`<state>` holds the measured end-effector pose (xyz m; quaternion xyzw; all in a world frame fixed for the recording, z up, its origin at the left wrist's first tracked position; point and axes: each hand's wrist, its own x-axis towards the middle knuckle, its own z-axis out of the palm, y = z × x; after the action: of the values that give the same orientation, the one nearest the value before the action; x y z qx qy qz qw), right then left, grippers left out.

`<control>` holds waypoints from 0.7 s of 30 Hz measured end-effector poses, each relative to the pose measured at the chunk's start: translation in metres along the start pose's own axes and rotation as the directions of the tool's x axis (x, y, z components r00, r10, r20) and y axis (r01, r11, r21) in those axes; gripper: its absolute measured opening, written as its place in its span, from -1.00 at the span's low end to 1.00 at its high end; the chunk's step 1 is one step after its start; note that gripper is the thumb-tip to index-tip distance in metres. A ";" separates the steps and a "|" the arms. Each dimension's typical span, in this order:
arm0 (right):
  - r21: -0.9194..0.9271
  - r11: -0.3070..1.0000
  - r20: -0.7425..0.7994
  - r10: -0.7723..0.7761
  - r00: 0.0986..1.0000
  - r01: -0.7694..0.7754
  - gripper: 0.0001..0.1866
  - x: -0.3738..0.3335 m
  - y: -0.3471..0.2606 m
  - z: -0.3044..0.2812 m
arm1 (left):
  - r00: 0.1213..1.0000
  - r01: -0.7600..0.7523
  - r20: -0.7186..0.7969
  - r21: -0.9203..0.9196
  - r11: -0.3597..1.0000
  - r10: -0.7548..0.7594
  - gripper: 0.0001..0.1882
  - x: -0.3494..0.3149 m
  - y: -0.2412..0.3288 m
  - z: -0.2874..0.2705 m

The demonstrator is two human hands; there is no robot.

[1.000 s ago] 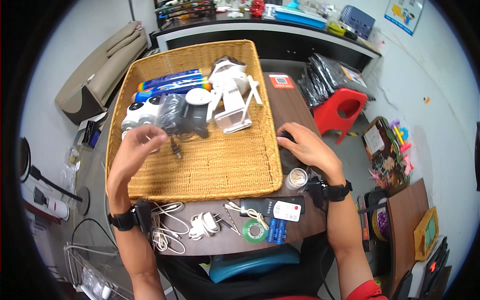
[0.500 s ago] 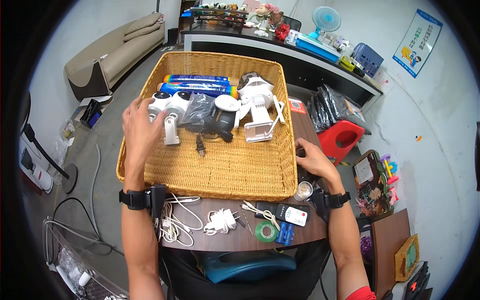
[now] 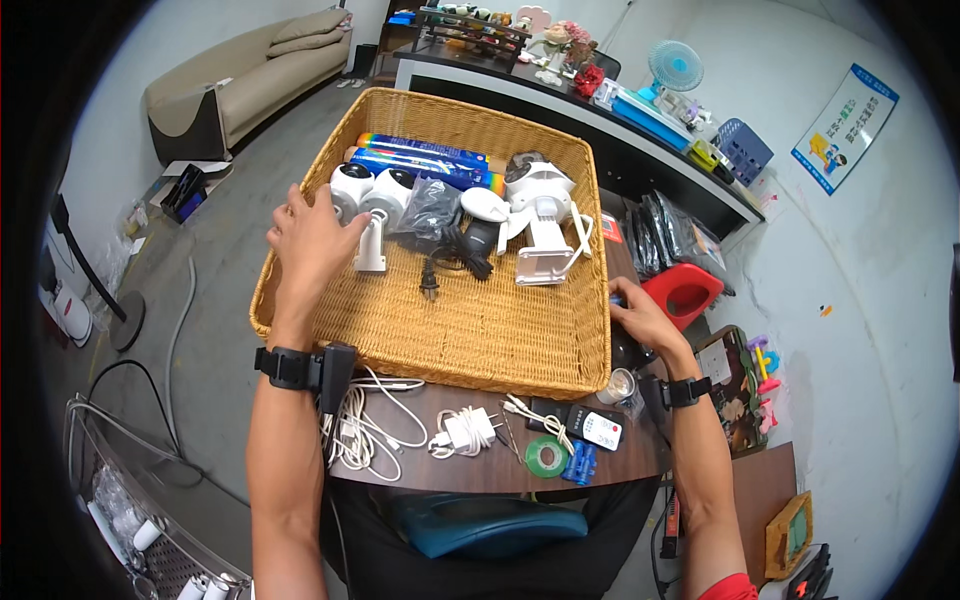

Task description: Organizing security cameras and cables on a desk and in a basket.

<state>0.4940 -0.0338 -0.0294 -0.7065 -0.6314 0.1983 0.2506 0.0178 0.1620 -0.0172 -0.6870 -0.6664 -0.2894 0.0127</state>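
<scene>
Over the left side of a woven basket (image 3: 470,350), my left hand (image 3: 315,240) has its fingers apart, nearest two white security cameras (image 3: 352,185). One has a white bracket (image 3: 371,247) hanging by my thumb. Just outside the basket's right wall, my right hand (image 3: 648,320) curls at a dark object (image 3: 627,350) partly hidden by the hand and rim; a bit of blue shows at the fingertips. Inside the basket lie blue rolls (image 3: 420,165), a grey plastic bag (image 3: 430,208), a black plug cable (image 3: 430,280) and a larger white device with a bracket (image 3: 545,235).
On the brown table's near edge are white cables (image 3: 365,430), a white charger (image 3: 466,432), green tape (image 3: 546,456), blue batteries (image 3: 579,463), a remote (image 3: 602,430) and a small round container (image 3: 617,385). A red stool (image 3: 685,292) stands right; a sofa (image 3: 270,80) is far left.
The whole view has shifted, so the basket and table sit differently in the picture. My left hand stays by the cameras and my right hand remains beside the basket's right wall.
</scene>
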 end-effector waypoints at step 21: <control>0.326 0.939 -0.173 -0.052 0.984 0.107 -0.79 -0.043 -0.130 -0.007 | 1.000 0.005 -0.017 0.009 1.000 -0.005 -0.07 0.011 -0.009 0.021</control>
<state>0.3897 -0.0669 0.0528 -0.6414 -0.5945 0.2342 0.4248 0.0169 0.1814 -0.0338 -0.6827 -0.6694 -0.2923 0.0210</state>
